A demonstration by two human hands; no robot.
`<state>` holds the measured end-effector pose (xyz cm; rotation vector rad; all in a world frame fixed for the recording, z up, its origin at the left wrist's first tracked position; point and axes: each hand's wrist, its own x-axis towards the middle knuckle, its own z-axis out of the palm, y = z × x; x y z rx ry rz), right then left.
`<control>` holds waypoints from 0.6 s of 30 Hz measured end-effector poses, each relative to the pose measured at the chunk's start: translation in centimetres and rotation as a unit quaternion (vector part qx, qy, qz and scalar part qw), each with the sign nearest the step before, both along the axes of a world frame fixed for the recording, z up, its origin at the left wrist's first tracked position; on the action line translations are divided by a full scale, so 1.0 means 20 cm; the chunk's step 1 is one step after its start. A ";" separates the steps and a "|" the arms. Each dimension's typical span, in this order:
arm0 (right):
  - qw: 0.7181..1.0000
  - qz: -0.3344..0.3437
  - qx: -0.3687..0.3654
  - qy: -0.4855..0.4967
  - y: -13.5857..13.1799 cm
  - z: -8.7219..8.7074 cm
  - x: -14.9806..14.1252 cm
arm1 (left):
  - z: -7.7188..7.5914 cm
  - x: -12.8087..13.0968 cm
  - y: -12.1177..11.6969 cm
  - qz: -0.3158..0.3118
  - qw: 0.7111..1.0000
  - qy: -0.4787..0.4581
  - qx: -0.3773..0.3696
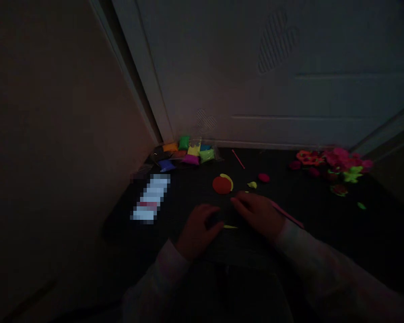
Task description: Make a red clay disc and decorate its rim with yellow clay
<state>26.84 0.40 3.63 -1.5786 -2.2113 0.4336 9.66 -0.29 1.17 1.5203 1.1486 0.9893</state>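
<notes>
In the dim light my left hand (pixel 201 229) rests low over the black tabletop, its fingers curved and a gap showing between thumb and index finger. A thin, pointed yellow clay strip (pixel 230 227) lies at the tip of that thumb. My right hand (pixel 256 212) is laid over the table with fingers stretched out to the left, and no held thing shows in it. Just beyond both hands is a flat orange clay disc (pixel 221 185) with a curved yellow clay strip (pixel 228 180) along its edge. A small yellow clay lump (pixel 252 185) and a red-pink clay piece (pixel 263 178) lie farther right.
Colourful clay packets (pixel 190 154) are heaped at the back left, near a lit, blurred-out phone-like screen (pixel 151 198). A pink stick (pixel 238 159) lies at the back; another pink tool (pixel 287 214) lies beside my right wrist. Pink and green clay shapes (pixel 341 161) crowd the right.
</notes>
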 end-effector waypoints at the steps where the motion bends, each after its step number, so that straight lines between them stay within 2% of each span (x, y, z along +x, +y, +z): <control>1: 1.000 0.023 -0.010 0.001 -0.02 -0.01 0.01 | 0.00 0.00 0.00 -0.040 0.998 0.043 0.039; 4: 0.995 0.096 -0.018 -0.017 -0.06 -0.06 0.04 | 0.01 0.01 0.01 -0.102 0.980 0.135 0.105; 7: 0.991 0.130 -0.008 -0.029 -0.08 -0.11 0.05 | 0.02 0.01 0.04 -0.123 0.970 0.178 0.115; 10: 0.992 0.123 -0.004 -0.023 -0.07 -0.13 0.06 | 0.03 0.01 0.07 -0.129 0.970 0.182 0.093; 18: 0.995 0.095 -0.009 0.013 -0.06 -0.12 0.06 | 0.04 0.05 0.07 -0.094 0.974 0.189 0.082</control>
